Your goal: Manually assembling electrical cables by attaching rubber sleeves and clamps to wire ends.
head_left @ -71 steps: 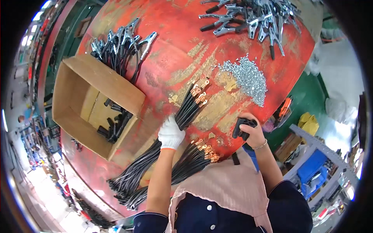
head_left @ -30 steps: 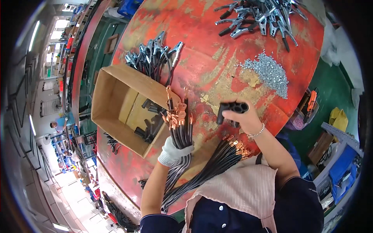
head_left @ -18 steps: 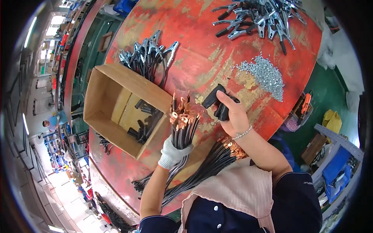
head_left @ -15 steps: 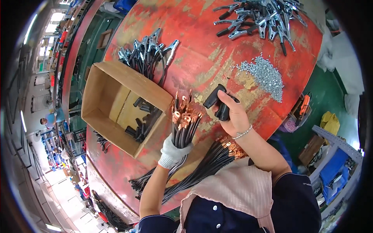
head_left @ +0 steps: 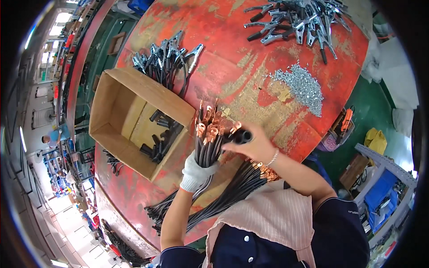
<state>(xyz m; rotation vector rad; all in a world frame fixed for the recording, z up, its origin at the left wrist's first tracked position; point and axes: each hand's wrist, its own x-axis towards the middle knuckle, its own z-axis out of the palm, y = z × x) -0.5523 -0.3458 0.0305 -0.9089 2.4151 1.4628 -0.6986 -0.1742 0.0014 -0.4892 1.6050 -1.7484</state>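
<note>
My left hand (head_left: 199, 173), in a white knit glove, is closed around an upright bundle of black cables (head_left: 208, 154) with copper ring lugs at the top. My bare right hand (head_left: 255, 145), with a bracelet at the wrist, is at the right side of the bundle. It holds black tubular sleeves (head_left: 242, 136); their exact number is hidden by the fingers. One copper lug (head_left: 235, 127) stands out from the bundle beside the sleeves, and the thumb reaches toward the cables. More black cables with copper lugs (head_left: 223, 194) lie on the table below my hands.
An open cardboard box (head_left: 147, 91) with several black sleeves (head_left: 159, 145) stands left of the bundle. Metal clamps with cables (head_left: 169, 58) lie behind it. Loose clamps (head_left: 308, 27) and a pile of small metal parts (head_left: 300, 87) are at the far right of the red table (head_left: 219, 49).
My right hand has moved left and down with the black sleeves, from apart to right beside the bundle. One lug now stands out toward it. The left hand keeps its hold.
</note>
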